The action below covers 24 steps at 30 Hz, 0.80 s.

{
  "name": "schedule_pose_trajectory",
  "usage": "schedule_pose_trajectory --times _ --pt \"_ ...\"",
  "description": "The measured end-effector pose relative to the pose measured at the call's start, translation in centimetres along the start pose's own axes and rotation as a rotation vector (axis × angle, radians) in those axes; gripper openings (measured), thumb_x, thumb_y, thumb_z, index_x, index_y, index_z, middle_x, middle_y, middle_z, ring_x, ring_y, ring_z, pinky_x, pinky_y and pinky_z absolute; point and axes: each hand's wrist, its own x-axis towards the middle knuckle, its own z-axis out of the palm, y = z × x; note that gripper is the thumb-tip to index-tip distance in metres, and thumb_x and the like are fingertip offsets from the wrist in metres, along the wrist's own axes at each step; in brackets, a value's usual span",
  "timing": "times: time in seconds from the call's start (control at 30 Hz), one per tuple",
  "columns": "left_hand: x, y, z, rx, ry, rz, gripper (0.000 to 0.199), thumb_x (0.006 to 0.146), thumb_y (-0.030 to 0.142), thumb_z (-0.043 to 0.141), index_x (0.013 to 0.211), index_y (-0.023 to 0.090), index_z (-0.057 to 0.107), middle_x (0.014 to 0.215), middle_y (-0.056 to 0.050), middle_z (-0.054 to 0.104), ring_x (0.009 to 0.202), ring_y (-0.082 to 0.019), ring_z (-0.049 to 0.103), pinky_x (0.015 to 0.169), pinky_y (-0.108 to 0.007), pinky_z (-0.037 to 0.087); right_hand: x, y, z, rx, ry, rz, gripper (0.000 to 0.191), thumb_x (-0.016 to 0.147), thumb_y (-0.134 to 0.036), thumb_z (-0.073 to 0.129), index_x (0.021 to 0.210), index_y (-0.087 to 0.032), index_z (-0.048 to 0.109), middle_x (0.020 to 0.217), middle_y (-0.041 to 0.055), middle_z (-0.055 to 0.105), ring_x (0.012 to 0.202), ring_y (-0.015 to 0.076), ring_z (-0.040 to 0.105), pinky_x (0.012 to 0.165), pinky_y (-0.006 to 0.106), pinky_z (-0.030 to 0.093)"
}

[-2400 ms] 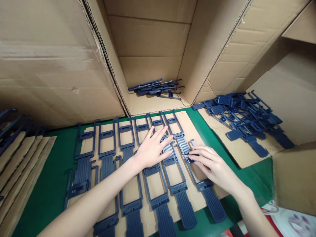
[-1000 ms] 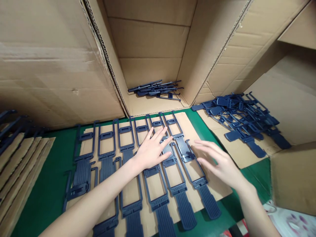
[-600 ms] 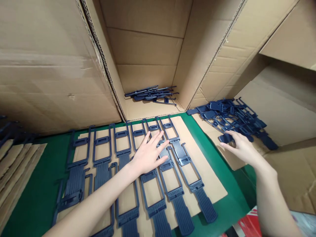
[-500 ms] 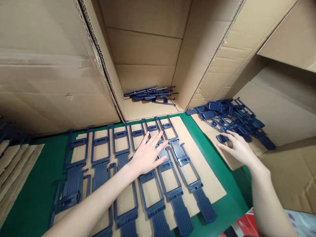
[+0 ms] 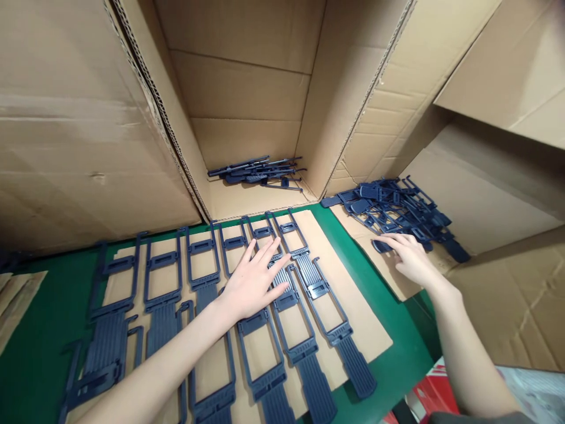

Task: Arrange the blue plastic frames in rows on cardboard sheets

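Note:
My left hand (image 5: 249, 282) lies flat, palm down and fingers spread, over the rows of dark blue plastic frames (image 5: 260, 353) with ribbed tabs. Beneath its palm and fingers some of the frames are partly hidden. Over to the right, my right hand (image 5: 410, 259) reaches to the near edge of a heap of similar dark blue plastic parts (image 5: 392, 206). Its index finger stretches out over the rounded end of one part (image 5: 380, 245), with the thumb bent below and apart from it. No part is lifted in either hand.
Cardboard sheets (image 5: 362, 335) lie under the frames on a green tabletop (image 5: 397, 377). An upright cardboard box (image 5: 247, 88) at the back holds a small pile of dark blue parts (image 5: 260, 172). Large cardboard panels (image 5: 88, 118) stand left and right. Something red and white (image 5: 436, 391) is at lower right.
The whole view has shifted, so most things appear farther left. My right thumb has drawn back from the part and bent. My left hand stays spread over the frames.

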Motion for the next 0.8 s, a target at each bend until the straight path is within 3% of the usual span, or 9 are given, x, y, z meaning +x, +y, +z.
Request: schedule_pose_trajectory --times 0.1,0.23,0.37,0.53,0.6,0.7,0.8 --pt "0.0 0.0 0.1 -0.002 0.007 -0.005 0.054 0.094 0.051 0.038 0.137 0.02 0.045 0.152 -0.014 0.024 0.141 -0.029 0.02 0.114 -0.053 0.008 0.1 -0.1 0.2 -0.028 0.076 -0.002 0.064 0.061 -0.001 0.041 0.117 -0.025 0.061 0.109 0.0081 0.058 0.102 0.0295 0.049 0.081 0.045 0.048" --pt "-0.1 0.0 0.2 -0.012 0.015 -0.003 0.053 0.094 0.052 0.037 0.136 0.021 0.045 0.152 -0.013 0.024 0.141 -0.029 0.02 0.114 -0.053 0.008 0.0 -0.4 -1.0 0.006 0.233 -0.011 0.049 0.069 0.0 0.038 0.107 -0.021 0.061 0.105 0.0087 0.058 0.1 0.0273 0.052 0.085 0.043 0.047" --pt "-0.1 0.1 0.1 -0.016 0.023 -0.005 0.053 0.094 0.052 0.037 0.136 0.021 0.045 0.152 -0.012 0.025 0.141 -0.028 0.021 0.114 -0.052 0.009 -0.2 -2.0 -4.1 0.063 0.58 0.008 0.036 0.08 -0.004 0.039 0.104 -0.021 0.06 0.111 0.0112 0.059 0.107 0.0286 0.053 0.094 0.046 0.044" --pt "-0.1 0.2 -0.1 -0.002 -0.001 -0.014 0.053 0.094 0.052 0.037 0.135 0.02 0.046 0.151 -0.014 0.028 0.141 -0.028 0.021 0.114 -0.052 0.009 0.3 -6.6 -7.8 0.287 0.984 0.008 0.025 0.084 -0.013 0.056 0.107 -0.023 0.06 0.117 0.0134 0.057 0.108 0.0308 0.057 0.097 0.051 0.044" --pt "-0.1 0.2 -0.2 -0.003 -0.008 -0.015 0.054 0.094 0.052 0.037 0.136 0.02 0.046 0.151 -0.015 0.027 0.141 -0.028 0.021 0.114 -0.052 0.009 0.9 -8.6 -8.3 0.48 0.975 -0.02 0.029 0.084 -0.016 0.059 0.111 -0.026 0.056 0.116 0.0117 0.058 0.106 0.0297 0.059 0.096 0.052 0.046" --pt "-0.1 0.2 -0.2 -0.007 -0.008 -0.016 0.054 0.094 0.052 0.037 0.136 0.02 0.046 0.151 -0.015 0.026 0.141 -0.028 0.021 0.114 -0.052 0.008 2.1 -10.9 -7.7 0.716 0.775 -0.13 0.028 0.086 -0.016 0.058 0.11 -0.029 0.054 0.111 0.0064 0.062 0.105 0.0259 0.061 0.093 0.05 0.049" --pt "-0.2 0.2 -0.1 -0.007 -0.007 -0.016 0.053 0.094 0.053 0.037 0.136 0.021 0.046 0.151 -0.014 0.026 0.141 -0.028 0.02 0.114 -0.052 0.008 3.2 -12.2 -5.5 0.735 0.574 -0.282 0.021 0.088 -0.012 0.053 0.102 -0.027 0.058 0.11 0.0055 0.063 0.105 0.0226 0.061 0.092 0.045 0.05"
